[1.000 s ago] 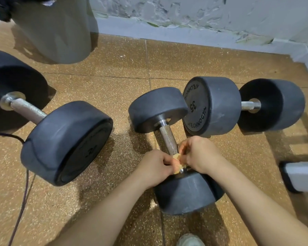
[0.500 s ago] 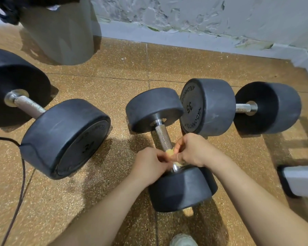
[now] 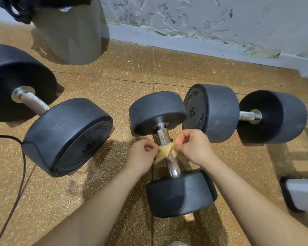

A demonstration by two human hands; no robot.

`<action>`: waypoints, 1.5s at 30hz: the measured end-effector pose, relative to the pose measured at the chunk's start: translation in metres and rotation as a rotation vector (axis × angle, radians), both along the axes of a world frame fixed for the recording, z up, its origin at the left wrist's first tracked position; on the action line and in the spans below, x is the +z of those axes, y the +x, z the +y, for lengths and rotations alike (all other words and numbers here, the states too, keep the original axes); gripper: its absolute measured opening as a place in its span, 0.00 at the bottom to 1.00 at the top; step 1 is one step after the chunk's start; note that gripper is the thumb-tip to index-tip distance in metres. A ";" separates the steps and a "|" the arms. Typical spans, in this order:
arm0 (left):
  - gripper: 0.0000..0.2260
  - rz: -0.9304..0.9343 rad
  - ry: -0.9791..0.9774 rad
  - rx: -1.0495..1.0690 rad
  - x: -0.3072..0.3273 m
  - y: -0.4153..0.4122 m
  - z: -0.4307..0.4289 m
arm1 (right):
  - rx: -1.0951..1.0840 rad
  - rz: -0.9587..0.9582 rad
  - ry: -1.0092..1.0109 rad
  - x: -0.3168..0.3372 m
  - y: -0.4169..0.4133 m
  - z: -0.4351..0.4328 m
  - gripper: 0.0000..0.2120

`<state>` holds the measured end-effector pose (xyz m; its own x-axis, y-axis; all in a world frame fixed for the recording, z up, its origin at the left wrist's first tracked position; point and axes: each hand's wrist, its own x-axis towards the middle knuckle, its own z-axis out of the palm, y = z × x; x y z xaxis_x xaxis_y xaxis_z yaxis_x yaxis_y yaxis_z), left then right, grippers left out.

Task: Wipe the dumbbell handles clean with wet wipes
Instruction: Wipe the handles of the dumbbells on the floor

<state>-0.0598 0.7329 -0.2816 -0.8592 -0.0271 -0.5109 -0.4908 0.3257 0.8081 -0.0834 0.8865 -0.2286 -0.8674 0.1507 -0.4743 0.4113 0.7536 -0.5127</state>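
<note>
Yellowed wet wipe (image 3: pixel 164 151) lies across the knurled steel handle (image 3: pixel 172 162) of the middle dumbbell (image 3: pixel 180 192), about midway between its two rubber heads. I have the left grip (image 3: pixel 140 154) pinching the wipe's end left of the handle, and the right grip (image 3: pixel 194 148) pinching the end right of it. Both are clamped on the wipe with fingers curled.

Holding one end per side lets the wipe wrap the bar. I judge that an alternating pull would scrub the knurling all round.

The middle dumbbell lies on the floor (image 3: pixel 114 71). Its heads raise the handle, leaving room for fingers on either side. The 35 dumbbell (image 3: pixel 212 112) lies just right of the far head; I cannot tell whether they touch. The 30 dumbbell (image 3: pixel 68 135) lies well to the left.
</note>
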 end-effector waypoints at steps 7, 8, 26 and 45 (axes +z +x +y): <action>0.03 0.068 0.026 0.309 0.004 -0.009 0.016 | -0.065 0.104 -0.079 -0.018 -0.005 -0.012 0.09; 0.03 0.075 -0.031 0.297 0.004 -0.010 0.018 | -0.068 0.125 -0.058 -0.020 -0.007 -0.014 0.07; 0.09 0.181 -0.052 -0.044 0.028 0.028 0.012 | 0.287 0.103 0.092 -0.015 -0.014 -0.006 0.09; 0.21 0.065 -0.175 -0.565 0.060 0.073 -0.032 | -0.057 0.058 -0.382 -0.025 -0.010 -0.010 0.10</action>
